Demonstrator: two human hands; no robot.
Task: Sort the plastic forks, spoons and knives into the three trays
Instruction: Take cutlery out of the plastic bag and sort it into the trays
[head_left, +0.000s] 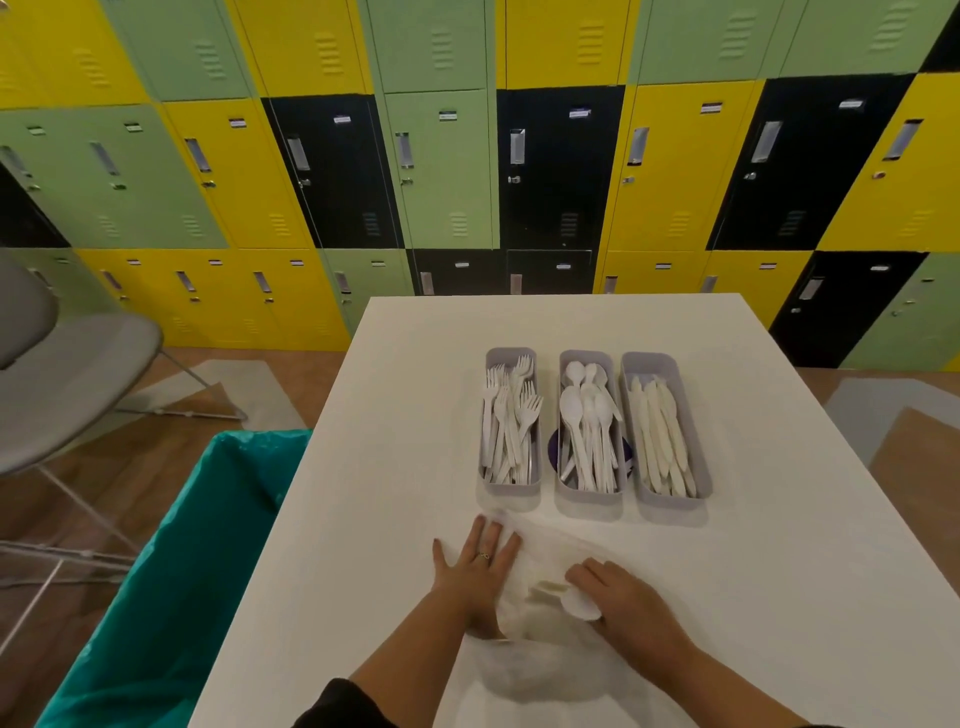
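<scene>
Head view, looking down the white table (405, 415) — three grey trays side by side: forks in the left tray (511, 488), spoons in the middle tray (589, 496), knives in the right tray (675, 501), all well filled. Nearer the person lies a clear plastic bag (540, 561), and it seems a few pieces of cutlery are left inside, pale and hard to make out. The left hand (475, 571) lies flat on the bag, fingers straight and spread, pinning it down. The right hand (623, 597) has its fingers curled around what looks like a white spoon (582, 605) at the bag's mouth.

The risk I'd judge from here — the film is slippery, so a tug on the spoon could drag the whole bag along, or flick the remaining pieces out across the table. The green-lined bin (208, 545) sits just beside the table's left edge; anything sliding that way could drop straight in. White on white also invites a misread, landing a piece in the wrong tray.
</scene>
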